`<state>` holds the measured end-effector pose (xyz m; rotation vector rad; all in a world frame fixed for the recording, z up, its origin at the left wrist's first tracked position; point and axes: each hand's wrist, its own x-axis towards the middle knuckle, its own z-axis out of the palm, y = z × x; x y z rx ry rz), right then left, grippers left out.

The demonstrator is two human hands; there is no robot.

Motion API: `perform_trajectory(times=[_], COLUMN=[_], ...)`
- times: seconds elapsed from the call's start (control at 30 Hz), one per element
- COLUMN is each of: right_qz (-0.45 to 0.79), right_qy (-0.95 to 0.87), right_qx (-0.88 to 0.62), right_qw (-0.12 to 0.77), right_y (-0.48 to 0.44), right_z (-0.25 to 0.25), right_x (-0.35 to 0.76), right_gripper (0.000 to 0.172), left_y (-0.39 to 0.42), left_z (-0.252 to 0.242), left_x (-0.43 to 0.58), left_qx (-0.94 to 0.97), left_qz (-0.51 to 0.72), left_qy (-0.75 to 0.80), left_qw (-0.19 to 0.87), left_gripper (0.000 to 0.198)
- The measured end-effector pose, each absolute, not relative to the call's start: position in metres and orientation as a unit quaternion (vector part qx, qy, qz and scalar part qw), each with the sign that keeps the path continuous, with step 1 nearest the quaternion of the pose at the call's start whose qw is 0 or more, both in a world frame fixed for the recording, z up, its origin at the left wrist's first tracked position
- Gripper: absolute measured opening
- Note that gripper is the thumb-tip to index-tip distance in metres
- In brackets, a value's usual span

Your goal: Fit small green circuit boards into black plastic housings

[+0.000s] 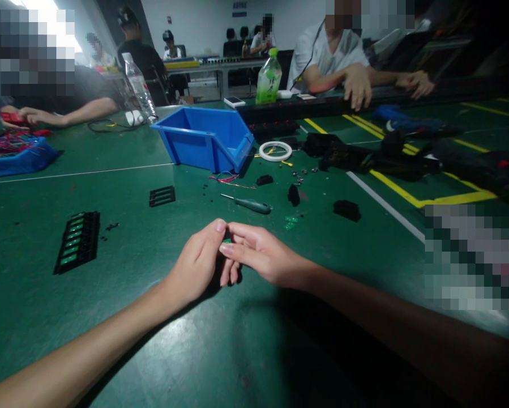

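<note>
My left hand (pixel 199 255) and my right hand (pixel 265 252) meet above the green table, fingers closed together around a small green circuit board (pixel 227 241) with a dark edge. Most of that piece is hidden by the fingers. Just beyond them lies a screwdriver (pixel 252 204) with a green handle, its tip pointing left. To the left, a black frame (pixel 76 242) holds several green boards in a row. Loose green bits (pixel 291 222) lie right of the screwdriver.
A blue bin (pixel 190 148) stands behind the screwdriver, with a white ring (pixel 275 151) of tape beside it. Black parts (pixel 346 209) and a slotted black piece (pixel 162 196) lie about. Bottles (pixel 269 79) stand at the back. Other people sit around the tables.
</note>
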<state>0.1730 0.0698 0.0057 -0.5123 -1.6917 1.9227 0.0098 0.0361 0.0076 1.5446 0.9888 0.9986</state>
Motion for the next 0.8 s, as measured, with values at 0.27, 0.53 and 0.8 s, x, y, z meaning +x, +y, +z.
perform_trajectory(times=[0.27, 0.53, 0.8], right_qz=[0.709, 0.71, 0.711], right_qy=[-0.626, -0.626, -0.624], right_qx=[-0.19, -0.193, -0.191], right_qw=[0.263, 0.26, 0.261], right_y=[0.0694, 0.0696, 0.0694], right_z=[0.0071, 0.0065, 0.0062], right_x=[0.1731, 0.1734, 0.1734], right_gripper=[0.023, 0.024, 0.024], left_y=[0.0362, 0.0354, 0.0361], left_z=[0.007, 0.0073, 0.007], left_x=[0.009, 0.009, 0.0087], left_qx=[0.635, 0.636, 0.634], left_qz=[0.415, 0.417, 0.416], left_qy=[0.408, 0.409, 0.41], left_qw=[0.509, 0.504, 0.506], left_gripper=[0.051, 0.05, 0.05])
